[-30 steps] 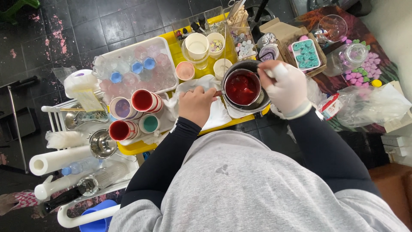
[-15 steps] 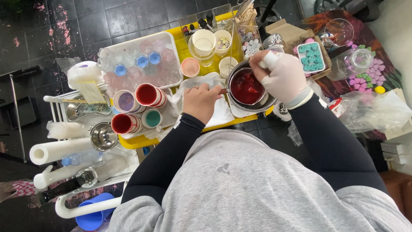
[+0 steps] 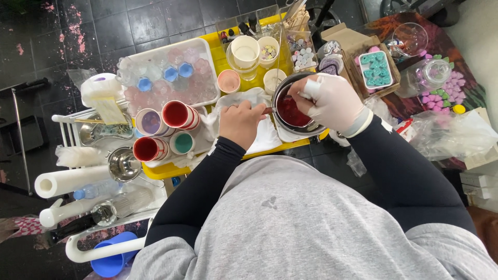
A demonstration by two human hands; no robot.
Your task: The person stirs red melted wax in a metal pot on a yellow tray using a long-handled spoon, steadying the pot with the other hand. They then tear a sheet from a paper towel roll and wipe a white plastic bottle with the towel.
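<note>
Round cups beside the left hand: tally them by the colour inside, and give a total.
Red-filled round cups: 2
Purple-filled round cup: 1
Teal-filled round cup: 1
Total: 4
All stand left of the bare left hand.

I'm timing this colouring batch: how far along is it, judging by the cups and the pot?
Looks done: four cups hold purple, red and green fills. In hand: the left hand holds the handle of the metal pot of red liquid, and the gloved right hand is over it, seemingly stirring. Probably left: the cream cups behind; whether they are filled is unclear.
</note>
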